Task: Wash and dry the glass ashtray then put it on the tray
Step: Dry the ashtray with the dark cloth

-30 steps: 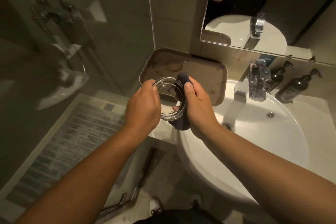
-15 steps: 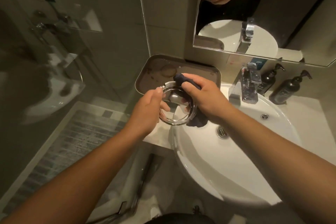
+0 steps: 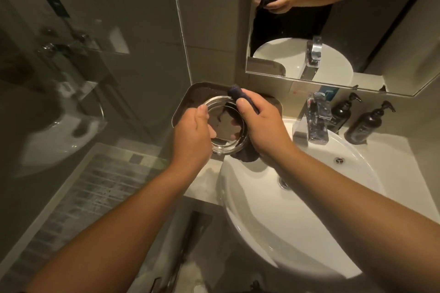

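The glass ashtray (image 3: 226, 126) is held in the air between both hands, above the near edge of the brown tray (image 3: 190, 100) and just past the far-left rim of the white basin (image 3: 309, 209). It is tilted so its open round face looks up toward the camera. The left hand (image 3: 192, 135) grips its rim from nine o'clock, thumb along the top edge and fingers curled behind. The right hand (image 3: 262, 126) is closed on a dark blue cloth (image 3: 238, 95) and presses it against the ashtray's rim at about two o'clock; more of the cloth bunches out beneath the ashtray at five o'clock, hanging over the basin's edge.

The tray sits on the pale bench (image 3: 392, 157) in the corner, its far edge against the wall and its left edge close to the glass shower partition (image 3: 107, 54). Most of its surface is hidden by the hands; only the far-left corner shows bare.

At three o'clock from the ashtray stands the chrome tap (image 3: 314, 121), close to the right hand's knuckles, and beyond it two dark pump bottles (image 3: 364, 123) stand against the wall. The mirror (image 3: 333, 19) hangs above, its lower edge well over the tap. Open room lies toward six o'clock, over the wide basin bowl and between the two forearms; to the left the partition closes the space off.
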A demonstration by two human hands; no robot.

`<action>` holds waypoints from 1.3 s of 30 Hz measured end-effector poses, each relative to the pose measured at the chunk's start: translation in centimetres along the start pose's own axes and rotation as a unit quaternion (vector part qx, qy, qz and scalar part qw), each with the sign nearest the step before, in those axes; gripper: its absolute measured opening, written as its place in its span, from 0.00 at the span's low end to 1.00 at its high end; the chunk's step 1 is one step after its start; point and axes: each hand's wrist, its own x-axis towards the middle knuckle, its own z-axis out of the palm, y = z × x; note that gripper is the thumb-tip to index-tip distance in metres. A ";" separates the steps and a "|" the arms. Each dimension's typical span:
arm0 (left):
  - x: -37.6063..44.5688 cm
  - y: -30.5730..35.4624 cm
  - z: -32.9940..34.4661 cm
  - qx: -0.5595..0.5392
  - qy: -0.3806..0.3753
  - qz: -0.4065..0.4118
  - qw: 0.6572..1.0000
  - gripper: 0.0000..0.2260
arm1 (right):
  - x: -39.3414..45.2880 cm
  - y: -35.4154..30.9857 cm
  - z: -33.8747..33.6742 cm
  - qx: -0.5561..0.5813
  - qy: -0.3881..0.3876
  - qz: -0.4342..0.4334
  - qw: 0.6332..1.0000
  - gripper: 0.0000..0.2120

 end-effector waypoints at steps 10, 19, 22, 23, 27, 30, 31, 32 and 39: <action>-2.2 0.5 2.4 -0.142 0.068 -0.125 0.980 0.14 | -1.5 1.2 2.1 0.136 0.133 0.050 0.981 0.12; 0.5 1.4 -1.5 -0.056 -0.228 -0.079 0.969 0.14 | 1.9 -1.8 -4.2 -0.123 -0.186 0.026 0.975 0.11; 0.8 2.7 -1.3 -0.004 -0.249 -0.048 0.967 0.17 | 2.3 -3.4 -4.4 -0.159 -0.239 0.020 0.958 0.10; 0.7 2.7 -1.2 0.021 -0.227 -0.021 0.973 0.18 | 2.4 -3.7 -4.3 -0.152 -0.239 0.019 0.959 0.10; 0.0 2.1 -0.5 0.048 -0.118 0.031 0.991 0.18 | 2.3 -3.7 -3.8 -0.133 -0.203 0.011 0.970 0.11; -0.2 1.8 -0.2 0.012 -0.082 0.026 0.996 0.16 | 2.1 -2.9 -3.6 -0.111 -0.162 0.008 0.981 0.11; -0.3 1.7 0.0 0.008 -0.075 0.025 0.997 0.16 | 2.0 -2.7 -3.5 -0.106 -0.152 0.005 0.983 0.11; -0.3 1.6 0.0 0.003 -0.069 0.022 0.997 0.16 | 1.8 -2.5 -3.5 -0.100 -0.143 0.005 0.985 0.11; -0.5 1.3 1.0 -0.066 -0.002 -0.035 0.997 0.16 | -1.0 -0.4 -1.1 0.012 0.041 -0.012 0.999 0.12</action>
